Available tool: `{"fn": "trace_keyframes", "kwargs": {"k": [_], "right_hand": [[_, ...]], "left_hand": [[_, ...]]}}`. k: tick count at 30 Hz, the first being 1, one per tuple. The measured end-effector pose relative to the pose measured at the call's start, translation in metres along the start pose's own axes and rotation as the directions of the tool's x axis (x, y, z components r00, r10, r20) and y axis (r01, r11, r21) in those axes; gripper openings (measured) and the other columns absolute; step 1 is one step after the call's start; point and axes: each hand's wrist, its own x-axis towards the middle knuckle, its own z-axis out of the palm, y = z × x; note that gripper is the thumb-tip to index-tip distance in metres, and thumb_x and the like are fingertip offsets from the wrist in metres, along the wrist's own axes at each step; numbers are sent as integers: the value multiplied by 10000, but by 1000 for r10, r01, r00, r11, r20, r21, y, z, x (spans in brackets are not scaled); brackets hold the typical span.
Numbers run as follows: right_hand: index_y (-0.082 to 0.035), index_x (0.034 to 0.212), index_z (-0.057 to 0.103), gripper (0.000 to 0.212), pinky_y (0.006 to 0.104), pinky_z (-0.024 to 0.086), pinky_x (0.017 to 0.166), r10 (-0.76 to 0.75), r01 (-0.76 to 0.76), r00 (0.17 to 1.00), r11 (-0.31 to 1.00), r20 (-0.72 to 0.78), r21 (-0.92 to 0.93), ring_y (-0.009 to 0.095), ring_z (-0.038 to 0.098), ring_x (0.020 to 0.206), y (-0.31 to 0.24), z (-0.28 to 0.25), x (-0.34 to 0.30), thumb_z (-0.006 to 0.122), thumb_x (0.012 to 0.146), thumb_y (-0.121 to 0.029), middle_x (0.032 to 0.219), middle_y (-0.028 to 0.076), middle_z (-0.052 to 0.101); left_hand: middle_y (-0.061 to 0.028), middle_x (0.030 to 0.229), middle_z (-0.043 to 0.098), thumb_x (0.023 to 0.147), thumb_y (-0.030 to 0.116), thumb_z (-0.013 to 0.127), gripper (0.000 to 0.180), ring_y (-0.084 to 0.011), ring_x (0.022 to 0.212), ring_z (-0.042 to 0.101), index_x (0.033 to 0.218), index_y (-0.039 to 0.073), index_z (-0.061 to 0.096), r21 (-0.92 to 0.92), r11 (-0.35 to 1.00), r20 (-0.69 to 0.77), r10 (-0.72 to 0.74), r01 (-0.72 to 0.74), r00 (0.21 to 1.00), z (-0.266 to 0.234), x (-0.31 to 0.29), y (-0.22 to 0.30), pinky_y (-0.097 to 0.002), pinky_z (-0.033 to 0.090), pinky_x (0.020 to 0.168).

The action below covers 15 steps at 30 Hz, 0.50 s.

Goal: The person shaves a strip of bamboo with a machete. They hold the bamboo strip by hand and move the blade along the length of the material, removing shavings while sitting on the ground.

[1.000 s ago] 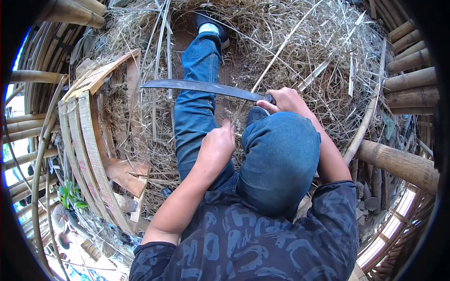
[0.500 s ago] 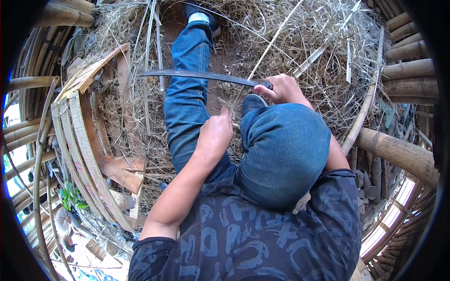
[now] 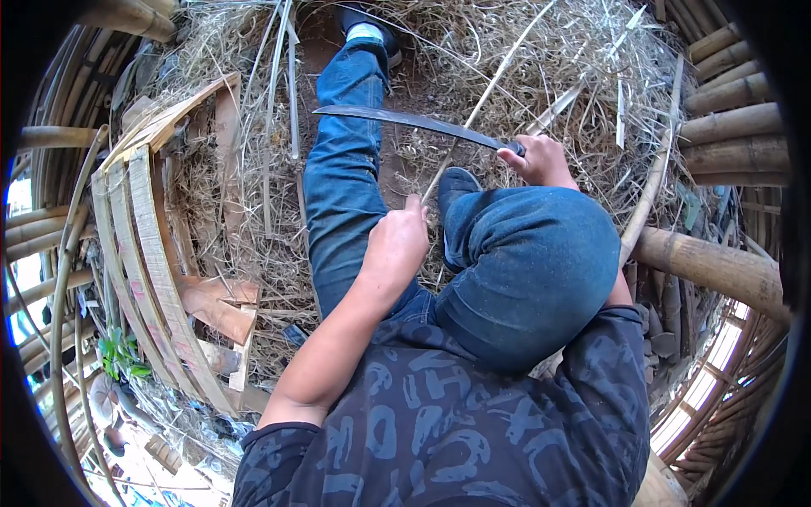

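Observation:
My right hand is closed around the dark handle of a machete. Its long, slightly curved blade points left, passing over my outstretched left leg and across a thin bamboo strip. Between my legs, my left hand pinches the near end of that pale strip, which slants away to the far right over the shavings. My right leg is bent, its knee raised between my two arms. The bent knee and thigh hide part of my right forearm.
Curly bamboo shavings cover the ground ahead. A slatted wooden frame stands at left beside my leg, with thin strips near it. Thick bamboo poles edge the right side. Far lower left, a person is partly visible.
My right hand and the machete have moved right, and the blade tip has shifted right and slightly away. My bent knee has swung a little right. My left hand keeps its pinch on the strip.

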Motion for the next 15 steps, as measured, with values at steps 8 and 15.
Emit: {"fn": "trace_keyframes", "kwargs": {"k": [8,15], "right_hand": [[-33,694,658,777,433,506,602,325,-328,943,944,-71,-33,310,650,636,30,-22,-16,365,861,-734,626,160,623],[25,693,628,795,470,501,611,-16,-31,983,967,183,254,392,630,637,-34,-48,-12,440,824,-736,615,215,607]], "left_hand": [[-266,657,603,964,179,441,221,-449,638,611,950,-29,514,39,999,-16,8,-7,1000,-8,-31,-6,-533,483,561],[-280,672,608,938,138,442,191,-443,647,621,938,-44,499,92,994,-24,67,-64,997,-4,-12,-8,-529,499,567]]}}
